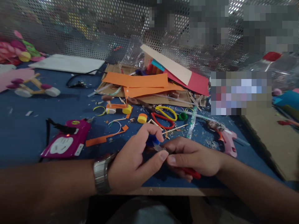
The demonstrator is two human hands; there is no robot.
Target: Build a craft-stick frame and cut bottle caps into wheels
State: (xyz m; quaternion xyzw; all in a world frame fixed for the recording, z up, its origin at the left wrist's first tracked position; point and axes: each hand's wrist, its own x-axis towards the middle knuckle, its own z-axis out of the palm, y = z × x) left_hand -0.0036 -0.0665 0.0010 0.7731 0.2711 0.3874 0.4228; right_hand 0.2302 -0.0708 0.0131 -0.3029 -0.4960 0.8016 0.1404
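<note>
My left hand [137, 158], with a metal-band watch on its wrist, curls its fingers around a blue bottle cap [153, 140]. The thumb lies close to the metal tip of a red-handled hand tool [192, 172], which my right hand [193, 155] grips. That tip reaches the cap's edge; my fingers cover much of the tool, so its exact kind is hidden. Just beyond my hands lie scissors [167, 116] with one yellow and one red loop, a green cap [182, 116] and a yellow-and-orange cap [142, 118].
A magenta box [67, 138] with a lit lamp and a black cable sits at left. To the right lies a pink glue gun [229, 141]. Orange paper strips [137, 81] rest on cardboard behind. A small wheeled stick model [35, 87] stands far left.
</note>
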